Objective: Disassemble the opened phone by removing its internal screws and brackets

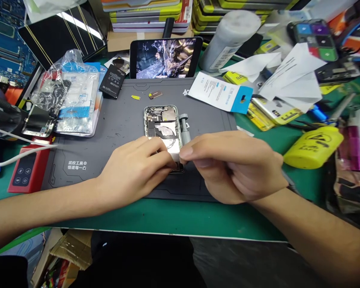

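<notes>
An opened phone (165, 128) lies on the grey work mat with its inner parts bare; a round ring shows in its middle. My left hand (135, 168) rests over the phone's lower left, fingers bent and closed on it. At the phone's lower right edge, my right hand (234, 164) is closed in a pinch between thumb and forefinger. Whatever that pinch holds is too small or hidden to make out. A grey clamp-like piece (185, 130) stands against the phone's right side. My hands cover much of the phone's lower end.
Behind the phone, a propped-up screen (165, 58) plays a video. A black battery (113, 81) and small metal pieces (155, 95) lie on the mat (114, 120). A white-and-blue card (219, 94), a grey bottle (229, 38), a yellow bottle (313, 148) and a red device (30, 168) stand around.
</notes>
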`<state>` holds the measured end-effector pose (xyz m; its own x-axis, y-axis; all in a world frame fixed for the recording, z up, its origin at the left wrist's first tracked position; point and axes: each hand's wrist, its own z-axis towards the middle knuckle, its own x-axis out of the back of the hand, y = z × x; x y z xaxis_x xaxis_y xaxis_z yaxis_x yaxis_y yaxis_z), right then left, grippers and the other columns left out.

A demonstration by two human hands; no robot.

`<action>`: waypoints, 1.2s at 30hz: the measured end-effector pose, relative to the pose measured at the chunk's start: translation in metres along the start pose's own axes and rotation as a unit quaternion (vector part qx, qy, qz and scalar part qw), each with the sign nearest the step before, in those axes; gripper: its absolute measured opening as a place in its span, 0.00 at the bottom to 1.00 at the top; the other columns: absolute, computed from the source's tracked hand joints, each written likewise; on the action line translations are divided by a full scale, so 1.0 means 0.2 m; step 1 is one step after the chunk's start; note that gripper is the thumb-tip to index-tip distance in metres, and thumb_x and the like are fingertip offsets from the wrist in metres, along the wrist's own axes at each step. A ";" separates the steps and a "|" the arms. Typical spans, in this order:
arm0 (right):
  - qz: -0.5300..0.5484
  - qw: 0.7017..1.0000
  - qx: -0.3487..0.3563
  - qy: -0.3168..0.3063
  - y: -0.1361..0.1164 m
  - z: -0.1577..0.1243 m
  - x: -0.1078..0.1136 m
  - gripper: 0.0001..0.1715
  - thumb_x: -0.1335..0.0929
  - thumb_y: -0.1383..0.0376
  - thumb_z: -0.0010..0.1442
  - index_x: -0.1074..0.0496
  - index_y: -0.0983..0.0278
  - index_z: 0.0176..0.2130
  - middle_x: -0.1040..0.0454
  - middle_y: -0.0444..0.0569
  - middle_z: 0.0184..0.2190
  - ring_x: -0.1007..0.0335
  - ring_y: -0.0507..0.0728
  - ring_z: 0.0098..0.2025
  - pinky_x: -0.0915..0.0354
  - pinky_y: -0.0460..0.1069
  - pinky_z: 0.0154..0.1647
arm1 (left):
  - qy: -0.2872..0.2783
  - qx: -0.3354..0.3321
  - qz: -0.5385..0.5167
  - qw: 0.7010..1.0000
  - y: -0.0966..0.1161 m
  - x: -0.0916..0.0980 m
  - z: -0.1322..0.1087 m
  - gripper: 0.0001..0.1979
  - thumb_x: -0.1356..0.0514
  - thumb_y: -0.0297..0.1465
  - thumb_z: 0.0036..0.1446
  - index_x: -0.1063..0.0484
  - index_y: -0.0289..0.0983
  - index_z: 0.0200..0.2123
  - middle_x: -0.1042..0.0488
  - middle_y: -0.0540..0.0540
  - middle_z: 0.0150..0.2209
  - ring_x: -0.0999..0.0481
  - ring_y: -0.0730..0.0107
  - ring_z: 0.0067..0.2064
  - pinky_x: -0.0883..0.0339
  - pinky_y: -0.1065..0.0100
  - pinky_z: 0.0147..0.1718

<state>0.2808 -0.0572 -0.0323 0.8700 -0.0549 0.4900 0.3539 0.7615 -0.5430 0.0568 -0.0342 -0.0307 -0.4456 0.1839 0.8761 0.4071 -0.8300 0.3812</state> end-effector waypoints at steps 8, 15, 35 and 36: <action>-0.004 0.998 0.061 0.007 0.03 0.02 0.00 0.12 0.31 0.74 0.68 0.22 0.60 0.47 0.13 0.46 0.38 0.13 0.54 0.35 0.20 0.45 0.31 | 0.000 0.001 -0.001 1.000 0.00 0.00 0.00 0.08 0.44 0.30 0.77 0.23 0.40 0.47 0.21 0.47 0.45 0.25 0.65 0.43 0.32 0.65 0.40; 0.009 0.999 0.045 0.009 0.02 0.01 0.00 0.16 0.31 0.75 0.67 0.21 0.57 0.48 0.12 0.46 0.38 0.13 0.56 0.36 0.18 0.47 0.32 | 0.005 0.002 0.007 1.000 0.00 0.00 0.00 0.09 0.44 0.30 0.77 0.23 0.40 0.48 0.21 0.47 0.45 0.24 0.65 0.43 0.32 0.64 0.40; 0.002 0.998 0.069 -0.008 0.01 0.01 0.01 0.13 0.32 0.76 0.68 0.23 0.64 0.48 0.13 0.50 0.39 0.12 0.56 0.41 0.17 0.46 0.39 | 0.043 -0.070 0.075 0.994 0.02 0.01 -0.01 0.19 0.46 0.38 0.79 0.18 0.37 0.42 0.19 0.44 0.41 0.24 0.64 0.39 0.32 0.62 0.35; 0.003 0.998 0.064 -0.012 0.01 0.01 0.01 0.13 0.32 0.76 0.69 0.23 0.63 0.48 0.13 0.50 0.39 0.12 0.56 0.41 0.17 0.47 0.39 | 0.050 -0.088 0.094 0.990 0.02 0.01 -0.02 0.20 0.46 0.39 0.79 0.18 0.37 0.42 0.19 0.44 0.41 0.24 0.64 0.38 0.33 0.62 0.34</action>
<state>0.2823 -0.0549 -0.0320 0.8633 -0.0361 0.5034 0.3003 0.8384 -0.4549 0.0552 -0.0388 -0.0283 -0.4555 -0.0285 0.8898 0.3485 -0.9254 0.1488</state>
